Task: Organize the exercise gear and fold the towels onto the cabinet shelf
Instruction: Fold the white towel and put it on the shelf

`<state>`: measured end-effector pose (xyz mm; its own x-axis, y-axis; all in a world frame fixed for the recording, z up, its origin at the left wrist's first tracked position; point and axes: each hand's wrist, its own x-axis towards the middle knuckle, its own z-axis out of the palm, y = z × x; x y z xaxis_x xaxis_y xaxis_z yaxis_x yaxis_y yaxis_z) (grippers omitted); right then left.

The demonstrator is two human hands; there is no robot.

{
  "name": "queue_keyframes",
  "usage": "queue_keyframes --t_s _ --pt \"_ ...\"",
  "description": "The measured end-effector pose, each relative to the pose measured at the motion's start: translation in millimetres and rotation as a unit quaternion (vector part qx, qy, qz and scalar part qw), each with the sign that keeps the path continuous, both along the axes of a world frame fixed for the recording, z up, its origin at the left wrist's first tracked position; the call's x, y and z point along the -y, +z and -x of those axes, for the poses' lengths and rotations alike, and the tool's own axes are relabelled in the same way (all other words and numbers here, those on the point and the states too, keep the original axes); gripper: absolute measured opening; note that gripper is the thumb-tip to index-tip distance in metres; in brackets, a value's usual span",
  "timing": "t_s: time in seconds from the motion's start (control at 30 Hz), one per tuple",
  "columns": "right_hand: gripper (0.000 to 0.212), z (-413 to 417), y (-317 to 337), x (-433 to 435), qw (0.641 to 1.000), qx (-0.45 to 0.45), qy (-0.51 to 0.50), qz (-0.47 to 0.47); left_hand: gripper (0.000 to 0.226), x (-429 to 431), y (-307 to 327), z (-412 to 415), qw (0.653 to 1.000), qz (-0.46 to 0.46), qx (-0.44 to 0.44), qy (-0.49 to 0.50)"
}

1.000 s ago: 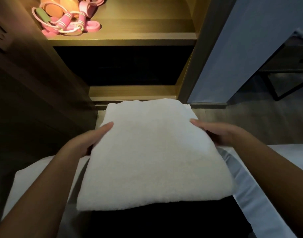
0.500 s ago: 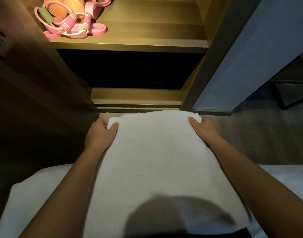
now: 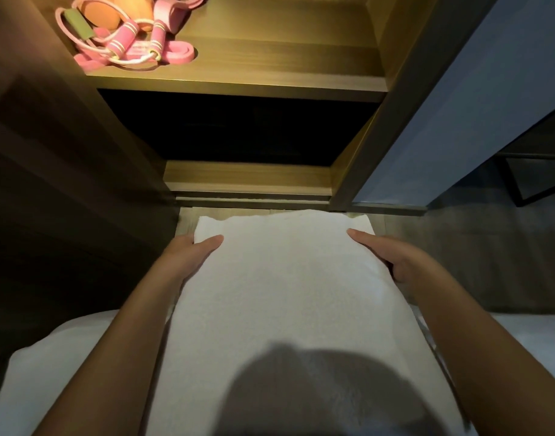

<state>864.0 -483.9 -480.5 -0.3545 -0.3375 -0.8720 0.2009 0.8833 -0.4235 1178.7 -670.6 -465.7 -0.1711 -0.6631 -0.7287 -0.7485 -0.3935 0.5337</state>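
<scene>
A folded white towel (image 3: 285, 284) is held flat in front of me, its far edge just short of the cabinet's base. My left hand (image 3: 188, 256) grips its left edge, thumb lying on top and fingers hidden underneath. My right hand (image 3: 392, 259) grips the right edge the same way. On the lit cabinet shelf (image 3: 269, 77) above, at its left end, lies the exercise gear: a pink skipping rope (image 3: 134, 36) with striped handles, pink bands and orange rounded pieces. A dark round shadow falls on the towel's near part.
Below the lit shelf is a dark compartment (image 3: 238, 130) with a wooden lower ledge (image 3: 247, 177). A grey-blue cabinet door (image 3: 477, 99) stands open on the right. A dark wooden panel flanks the left. White bedding (image 3: 49, 372) lies under my arms.
The towel has moved forward toward the cabinet with both hands, which now hold it nearer its far corners. The view has shifted closer to the shelves.
</scene>
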Motion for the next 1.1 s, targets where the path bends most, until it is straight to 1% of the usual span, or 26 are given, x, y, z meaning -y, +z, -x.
queue_keyframes --t_s 0.07,0.17,0.2,0.27,0.3,0.37,0.4,0.47,0.57,0.7,0.77,0.83,0.9,1.0,1.03,1.1 --pt "0.058 3.6 0.2 -3.7 0.999 0.042 -0.011 0.017 0.046 -2.3 -0.6 0.1 1.0 0.008 -0.018 0.012" --pt "0.06 6.3 2.0 -8.2 0.996 0.078 -0.034 0.03 0.042 -4.6 1.0 1.3 1.0 0.008 -0.022 0.019" --pt "0.058 5.9 2.7 -9.7 0.995 0.084 -0.047 0.039 0.041 -5.6 1.4 1.3 0.999 0.011 -0.029 0.023" --pt "0.05 2.2 7.0 -12.5 0.991 0.081 -0.073 0.077 0.039 -8.7 2.0 0.5 0.996 0.036 -0.075 0.04" --pt "0.043 0.2 9.6 -14.0 0.989 0.06 -0.079 0.113 0.038 -10.4 2.5 -0.7 0.991 0.059 -0.11 0.051" --pt "0.033 -4.2 15.3 -16.7 0.975 -0.037 -0.06 0.21 0.033 -12.0 4.8 -4.1 0.977 0.096 -0.175 0.069" --pt "0.034 -7.5 18.4 -17.2 0.964 -0.083 -0.044 0.25 0.031 -11.5 5.4 -5.2 0.971 0.102 -0.199 0.079" --pt "0.041 -12.6 19.4 -13.5 0.953 -0.126 -0.023 0.275 0.031 -8.3 2.7 -4.6 0.966 0.099 -0.217 0.101" --pt "0.043 -11.7 10.0 1.8 0.966 -0.116 -0.001 0.231 0.038 -0.4 -8.3 0.8 0.975 0.08 -0.173 0.114" --pt "0.049 -2.7 -0.7 30.8 0.975 -0.159 0.059 0.145 0.05 19.2 -20.3 9.4 0.989 0.05 -0.087 0.11" --pt "0.051 0.8 -4.1 42.2 0.98 -0.16 0.075 0.096 0.054 28.0 -22.2 12.7 0.993 0.011 -0.029 0.11" --pt "0.052 3.5 -7.1 48.5 0.989 -0.123 0.071 0.046 0.054 32.2 -23.9 14.6 0.99 -0.048 0.003 0.134" --pt "0.052 5.3 -10.1 49.9 0.996 -0.072 0.036 0.024 0.052 33.6 -26.6 15.9 0.986 -0.084 0.014 0.146" --pt "0.043 10.8 -12.5 48.2 0.999 -0.034 0.017 0.022 0.055 37.3 -31.1 14.5 0.992 -0.053 0.049 0.107" --pt "0.041 13.6 -12.9 46.9 0.999 -0.02 0.014 0.023 0.054 39.0 -31.2 14.0 0.993 -0.055 0.046 0.091" --pt "0.042 18.5 -14.0 44.2 0.999 0.033 -0.01 0.027 0.048 42.4 -31.3 13.5 0.987 -0.118 -0.007 0.108"
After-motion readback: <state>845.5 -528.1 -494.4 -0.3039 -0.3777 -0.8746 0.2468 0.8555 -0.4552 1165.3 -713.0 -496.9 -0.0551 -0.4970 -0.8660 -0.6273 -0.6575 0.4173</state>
